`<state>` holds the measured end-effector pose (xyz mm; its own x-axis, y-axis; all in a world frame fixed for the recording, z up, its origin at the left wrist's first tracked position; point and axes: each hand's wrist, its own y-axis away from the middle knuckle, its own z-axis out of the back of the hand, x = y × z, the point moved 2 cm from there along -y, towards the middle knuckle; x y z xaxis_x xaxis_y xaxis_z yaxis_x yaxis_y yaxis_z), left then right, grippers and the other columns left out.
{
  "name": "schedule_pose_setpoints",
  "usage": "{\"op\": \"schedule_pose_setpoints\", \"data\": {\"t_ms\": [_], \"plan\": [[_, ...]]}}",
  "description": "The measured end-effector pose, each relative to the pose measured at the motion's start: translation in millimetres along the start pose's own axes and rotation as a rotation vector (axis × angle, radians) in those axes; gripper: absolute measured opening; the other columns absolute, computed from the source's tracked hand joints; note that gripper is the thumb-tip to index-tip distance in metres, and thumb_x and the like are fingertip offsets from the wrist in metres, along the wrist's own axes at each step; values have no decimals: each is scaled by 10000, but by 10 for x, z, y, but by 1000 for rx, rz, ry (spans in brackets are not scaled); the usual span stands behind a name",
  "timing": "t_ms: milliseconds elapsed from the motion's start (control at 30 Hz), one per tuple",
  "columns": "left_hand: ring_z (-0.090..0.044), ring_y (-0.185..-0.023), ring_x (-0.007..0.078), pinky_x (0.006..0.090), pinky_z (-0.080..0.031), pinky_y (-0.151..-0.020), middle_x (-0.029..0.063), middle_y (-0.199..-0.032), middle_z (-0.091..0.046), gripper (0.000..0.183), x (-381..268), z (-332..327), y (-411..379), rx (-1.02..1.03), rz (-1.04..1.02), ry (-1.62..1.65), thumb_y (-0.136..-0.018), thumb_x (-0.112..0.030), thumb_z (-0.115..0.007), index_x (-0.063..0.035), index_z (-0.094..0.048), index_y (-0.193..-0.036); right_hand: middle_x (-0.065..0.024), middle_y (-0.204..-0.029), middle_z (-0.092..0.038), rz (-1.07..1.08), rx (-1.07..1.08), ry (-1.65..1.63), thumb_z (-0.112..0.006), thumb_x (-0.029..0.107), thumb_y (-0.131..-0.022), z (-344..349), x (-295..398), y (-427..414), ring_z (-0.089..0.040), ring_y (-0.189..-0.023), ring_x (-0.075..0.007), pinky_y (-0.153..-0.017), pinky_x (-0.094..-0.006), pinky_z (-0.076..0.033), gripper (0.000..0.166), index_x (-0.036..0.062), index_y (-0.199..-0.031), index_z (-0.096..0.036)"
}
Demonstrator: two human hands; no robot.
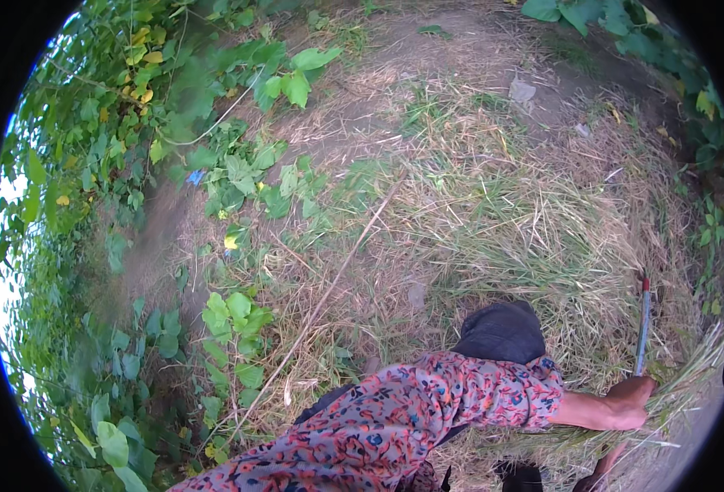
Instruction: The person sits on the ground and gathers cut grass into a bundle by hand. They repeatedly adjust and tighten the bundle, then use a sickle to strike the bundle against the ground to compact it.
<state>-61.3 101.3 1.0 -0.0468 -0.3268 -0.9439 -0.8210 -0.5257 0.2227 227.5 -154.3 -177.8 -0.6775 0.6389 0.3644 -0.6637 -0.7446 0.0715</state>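
Note:
My left hand [629, 403] reaches across to the lower right, out of a floral sleeve [497, 393], curled on a bunch of long grass stalks [684, 384]. A thin blue-grey rod with a red end [643, 329] meets this hand at its upper side; whether my fingers also hold the rod is hidden. Part of my right hand [589, 483] shows at the bottom edge, below the grass, with its fingers out of sight. Loose cut grass [534, 234] lies spread ahead, beyond a dark rounded piece of clothing [503, 332].
A long thin dry stick [325, 298] lies slanting over the ground at centre. Leafy vines [116, 123] crowd the left side, and more leaves [620, 31] hang at the upper right. A small leafy plant [239, 326] stands left of the stick. Bare soil [460, 37] shows at the top.

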Motion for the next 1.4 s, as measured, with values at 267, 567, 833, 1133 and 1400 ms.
{"op": "schedule_pose_setpoints", "data": {"t_ms": [267, 567, 833, 1133, 1400], "plan": [[-588, -827, 322, 413, -449, -737, 217, -851, -591, 296, -237, 219, 183, 19, -20, 124, -648, 20, -555, 52, -545, -943, -284, -955, -581, -244, -1, 293, -490, 231, -885, 224, 316, 433, -567, -866, -391, -757, -424, -432, 408, -79, -1149, -489], [-590, -735, 297, 416, -442, -685, 183, -762, -585, 367, -11, 66, 83, 278, -26, -226, -642, 8, -554, 34, -536, -1007, -30, -589, -476, -142, -69, -331, -508, 129, -822, -277, 346, 736, -451, -493, -126, -413, -293, -344, 183, 47, -663, -467], [-597, -806, 305, 409, -492, -709, 201, -882, -591, 443, -36, 40, 119, 263, 7, -170, -704, 15, -562, -33, -525, -1142, -93, -657, -533, -33, -37, -259, -501, 188, -828, -222, 1804, -209, -515, -581, -215, -504, -350, -403, 180, 28, -747, -502], [-546, -716, 133, 305, -452, -662, 67, -836, -598, 244, -80, 204, 51, -144, 116, 376, -734, 20, -587, 21, -570, -978, -164, -733, -597, 59, 23, 85, -493, 255, -834, -307, 2485, -1612, -586, -681, -316, -607, -414, -469, 254, 6, -841, -540], [-569, -869, 159, 305, -447, -801, 56, -948, -595, 395, -73, 279, -23, -417, 172, 497, -713, 76, -607, -17, -511, -1085, -209, -834, -627, -275, -13, 400, -462, 275, -856, 332, 1122, -1203, -626, -768, -348, -678, -450, -498, 296, 10, -930, -572]]}}
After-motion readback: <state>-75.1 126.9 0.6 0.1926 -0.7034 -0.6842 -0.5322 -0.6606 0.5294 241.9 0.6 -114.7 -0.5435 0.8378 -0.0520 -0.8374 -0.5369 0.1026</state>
